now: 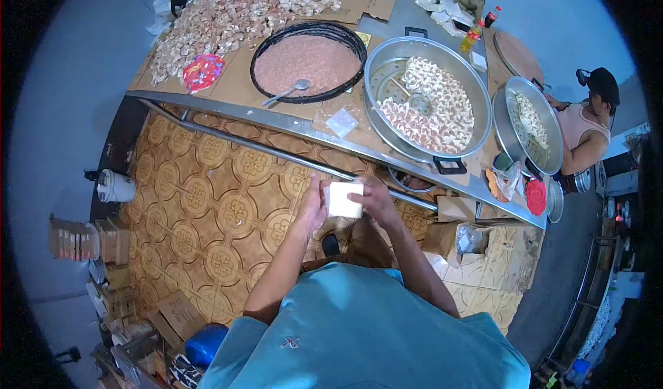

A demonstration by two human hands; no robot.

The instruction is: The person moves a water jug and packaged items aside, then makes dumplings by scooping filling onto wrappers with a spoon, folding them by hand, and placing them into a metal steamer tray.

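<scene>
A pale, square stack of what look like dumpling wrappers (pixel 345 204) is held in front of my body, below the table's edge. My left hand (pixel 314 206) grips its left side, where something like clear plastic shows. From the right, my right hand (pixel 376 201) has its fingers closed over the stack's edge. On the table in front lie a large black-rimmed pan of pink ground filling (pixel 307 61) with a metal spoon (pixel 286 93) in it, and a round steamer tray (pixel 371 102) partly covered with rows of small dumplings (pixel 442 106).
Loose dumplings (pixel 242 9) pile up at the back left of the table, near a red plastic bag (pixel 203 72). A square plastic sheet (pixel 341 122) lies by the table edge. At the right, a co-worker (pixel 583 126) stands by a second steamer tray (pixel 528 123). Cardboard boxes (pixel 176 318) sit lower left.
</scene>
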